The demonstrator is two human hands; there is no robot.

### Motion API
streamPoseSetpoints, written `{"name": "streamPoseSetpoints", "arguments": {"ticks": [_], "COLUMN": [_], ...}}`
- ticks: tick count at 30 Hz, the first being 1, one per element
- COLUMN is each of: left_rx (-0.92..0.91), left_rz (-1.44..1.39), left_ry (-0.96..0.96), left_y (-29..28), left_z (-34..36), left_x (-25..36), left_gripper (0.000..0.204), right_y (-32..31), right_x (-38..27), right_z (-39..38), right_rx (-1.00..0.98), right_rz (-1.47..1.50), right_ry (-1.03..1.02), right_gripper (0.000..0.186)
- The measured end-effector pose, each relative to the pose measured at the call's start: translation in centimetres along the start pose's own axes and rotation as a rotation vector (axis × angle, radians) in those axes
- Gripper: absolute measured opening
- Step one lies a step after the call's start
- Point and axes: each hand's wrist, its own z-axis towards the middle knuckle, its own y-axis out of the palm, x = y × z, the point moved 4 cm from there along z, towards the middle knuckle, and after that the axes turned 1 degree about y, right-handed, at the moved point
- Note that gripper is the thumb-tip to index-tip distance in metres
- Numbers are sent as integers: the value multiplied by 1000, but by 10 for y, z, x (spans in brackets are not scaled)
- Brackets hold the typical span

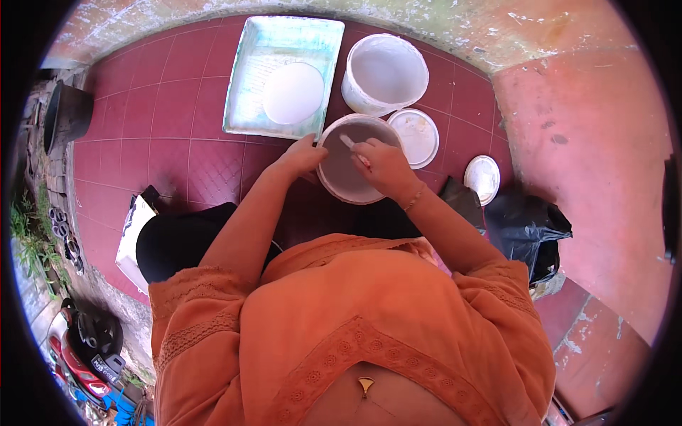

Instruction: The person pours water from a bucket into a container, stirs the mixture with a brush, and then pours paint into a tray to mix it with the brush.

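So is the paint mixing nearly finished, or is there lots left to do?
Done: the two round white lids are off, and a white puddle already lies in the rectangular paint tray. In hand: the right hand holds a pale stirring stick in the greyish liquid of the near round bucket, while the left hand grips its rim. Left: the big white bucket behind stands untouched.

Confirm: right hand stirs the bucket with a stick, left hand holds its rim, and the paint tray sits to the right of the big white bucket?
Not quite. The head view shows the tray left of the big white bucket, not right. The rest holds: right hand stirs the bucket with a stick, left hand on its rim.
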Motion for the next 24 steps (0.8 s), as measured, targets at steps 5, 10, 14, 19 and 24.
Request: {"name": "streamPoseSetpoints", "arguments": {"ticks": [5, 10, 14, 19, 24], "left_rx": [-119, -194, -207, -251, -252], "left_rz": [-53, -223, -291, -256, -268], "left_ry": [7, 33, 126, 128, 122], "left_y": [3, 0, 1, -1, 0], "left_z": [-20, -15, -14, -17, -8], "left_x": [5, -4, -5, -3, -3], "left_gripper": [43, 41, 41, 43, 43], "right_y": [36, 56, 70, 52, 42], "right_x": [25, 16, 7, 12, 25], "right_z": [-6, -18, -6, 13, 1], "right_rx": [-144, -222, -175, -60, -85], "right_rz": [-240, -177, -103, -119, -241], "right_ry": [147, 259, 218, 103, 163], "right_gripper": [30, 20, 14, 14, 17]}}
